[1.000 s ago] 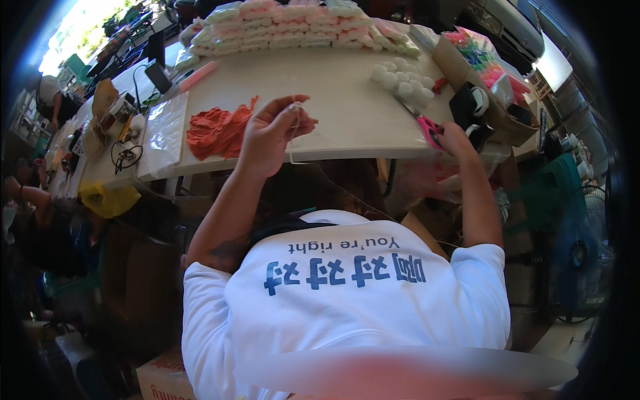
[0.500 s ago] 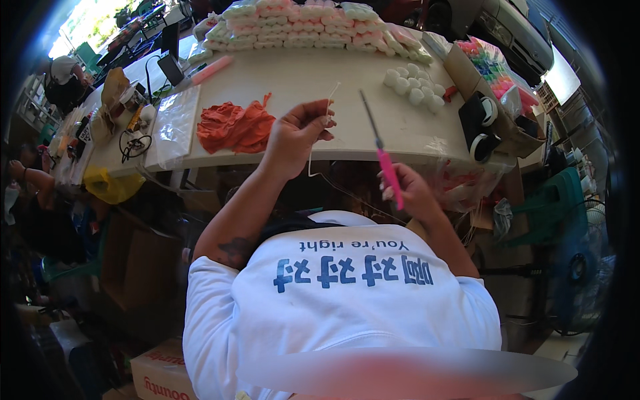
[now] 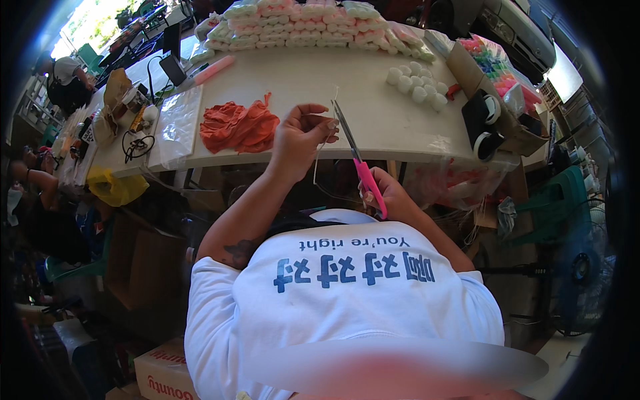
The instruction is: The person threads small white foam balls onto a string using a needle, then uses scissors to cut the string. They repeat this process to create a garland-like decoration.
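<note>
Between its fingertips my left hand (image 3: 300,138) pinches a thin white string (image 3: 316,170), whose short end sticks up above the fingers while the rest trails down over the table's front edge. My right hand (image 3: 387,191) grips the pink handles of a pair of scissors (image 3: 364,175). The blades are slightly parted, and their tips are beside the string just above my left fingertips. Whether they touch the string I cannot tell. Left of my left hand lies a crumpled heap of orange-red material (image 3: 239,127).
White round pieces (image 3: 417,83) cluster at the right of the white table (image 3: 320,73). Stacked pink and green bundles (image 3: 300,27) line its back. A cardboard box (image 3: 500,120) with colourful packs stands right. Clear plastic (image 3: 177,130) lies left. Another person (image 3: 47,200) is at far left.
My right hand has brought the scissors leftward, and the blades have opened and come up to the string at my left hand. My left hand has shifted slightly right, still pinching the string.
</note>
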A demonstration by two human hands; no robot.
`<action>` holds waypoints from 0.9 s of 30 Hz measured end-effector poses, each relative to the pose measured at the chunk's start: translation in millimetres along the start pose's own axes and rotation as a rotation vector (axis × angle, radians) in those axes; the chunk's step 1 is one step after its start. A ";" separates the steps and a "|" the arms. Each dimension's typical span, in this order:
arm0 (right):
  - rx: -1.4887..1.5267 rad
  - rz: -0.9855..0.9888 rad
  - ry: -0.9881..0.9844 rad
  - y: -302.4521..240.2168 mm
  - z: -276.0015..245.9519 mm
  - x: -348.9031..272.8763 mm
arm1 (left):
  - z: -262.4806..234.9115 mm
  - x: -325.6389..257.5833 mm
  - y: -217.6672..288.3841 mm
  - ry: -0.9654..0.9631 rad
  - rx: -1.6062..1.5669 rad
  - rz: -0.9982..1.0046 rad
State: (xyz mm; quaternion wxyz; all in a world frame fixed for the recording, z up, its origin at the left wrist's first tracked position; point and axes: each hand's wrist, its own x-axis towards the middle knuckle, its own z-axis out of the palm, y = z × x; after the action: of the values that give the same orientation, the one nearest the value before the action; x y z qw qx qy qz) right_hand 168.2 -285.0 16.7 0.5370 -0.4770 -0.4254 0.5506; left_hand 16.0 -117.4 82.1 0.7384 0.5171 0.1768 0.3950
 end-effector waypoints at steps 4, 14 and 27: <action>0.072 -0.003 -0.013 -1.0 -5.1 1.5 | 1.7 0.4 -0.9 -0.039 0.072 -0.033; -0.095 -0.006 0.089 -7.5 -3.6 3.1 | 2.9 -0.4 1.2 -0.052 0.115 -0.068; -1.256 -0.030 0.682 -35.6 -140.8 -41.2 | -5.2 2.3 3.7 -0.122 0.048 -0.137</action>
State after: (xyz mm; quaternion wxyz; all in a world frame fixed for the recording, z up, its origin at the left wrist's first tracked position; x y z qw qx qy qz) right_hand 311.8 -330.1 28.6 0.2715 -0.8357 -0.4771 0.0145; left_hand 12.5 -111.8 83.7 0.7605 0.5444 0.1757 0.3071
